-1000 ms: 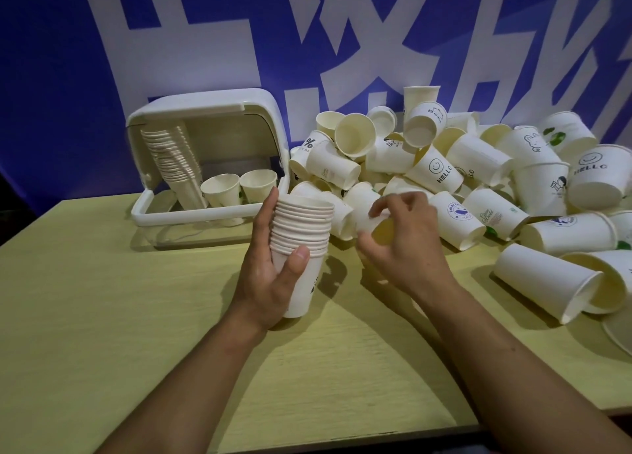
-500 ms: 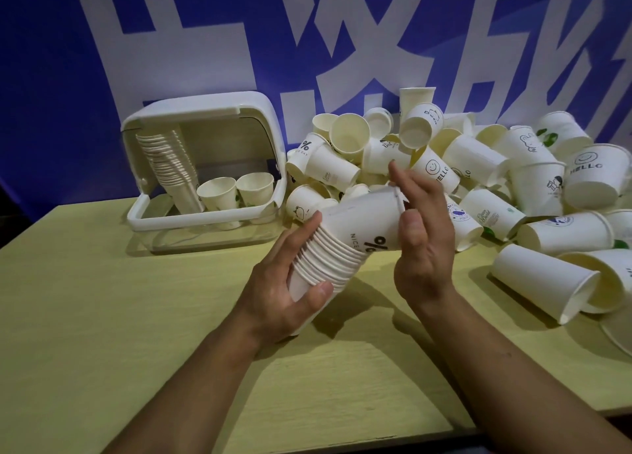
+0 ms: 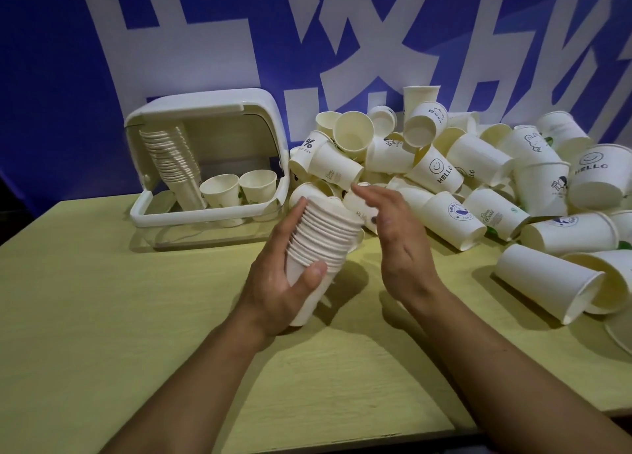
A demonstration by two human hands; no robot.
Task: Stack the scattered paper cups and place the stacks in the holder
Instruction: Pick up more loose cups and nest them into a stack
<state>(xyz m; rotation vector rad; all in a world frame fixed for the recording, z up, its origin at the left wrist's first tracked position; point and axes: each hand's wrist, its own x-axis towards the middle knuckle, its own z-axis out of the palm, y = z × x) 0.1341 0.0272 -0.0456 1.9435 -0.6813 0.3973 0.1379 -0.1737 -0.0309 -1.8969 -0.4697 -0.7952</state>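
Here the left hand [image 3: 277, 282] grasps a stack of nested paper cups [image 3: 319, 245], thumb curled across the near side and fingers wrapped round the far side, holding it just above the yellow-green table [image 3: 102, 317]. The stack's long axis is tilted: its closed bottom points down and toward the person, while its open mouth leans up and to the right, toward the loose pile. The right hand [image 3: 396, 241] is released, its fingers straight and together, palm turned toward the stack's rim and standing just beside it; whether the fingertips touch a cup behind them cannot be told. Behind and to the right lies the heap of scattered cups [image 3: 478, 180], most on their sides with mouths facing every way, a few printed with a smiley and "HELLO", one with a percent sign. At the near right edge of the heap a plain cup [image 3: 547, 279] lies on its side, mouth toward the right and front. To the left stands the white holder [image 3: 205, 111], its lid raised; inside it a tall stack [image 3: 171, 166] leans slightly, mouth upward, and two single cups [image 3: 239, 188] stand upright beside it. A blue wall with large white characters [image 3: 307, 43] rises behind the table.
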